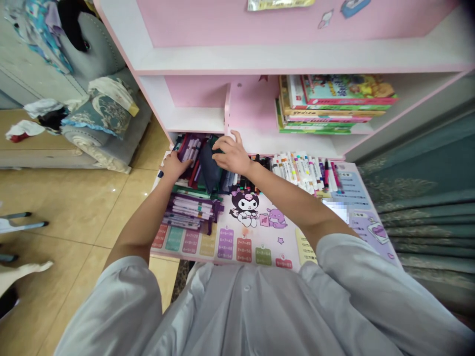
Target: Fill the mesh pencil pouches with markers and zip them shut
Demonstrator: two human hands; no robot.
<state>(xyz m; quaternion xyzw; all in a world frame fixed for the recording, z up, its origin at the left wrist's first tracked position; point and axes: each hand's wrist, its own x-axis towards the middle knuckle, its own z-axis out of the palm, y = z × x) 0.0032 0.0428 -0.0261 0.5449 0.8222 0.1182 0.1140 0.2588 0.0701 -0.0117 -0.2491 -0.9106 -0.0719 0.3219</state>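
My left hand (175,167) rests at the left side of a stack of purple and green mesh pouches filled with pens (191,151), its fingers apart over the pouches. Over a dark blue pouch (211,168) hovers my right hand (233,154), fingers spread and slightly curled; whether a fingertip touches the pouch is unclear. Nearer to me lies a purple pouch with pens (189,208). Right of my right hand, white markers (299,169) lie in a row, with black ones partly hidden behind my right forearm.
A pink and white shelf (260,58) rises behind the desk (274,242), holding a stack of books (334,104) on the right. A grey sofa (98,49) with clothes stands at the far left, and a green curtain (423,198) hangs at the right.
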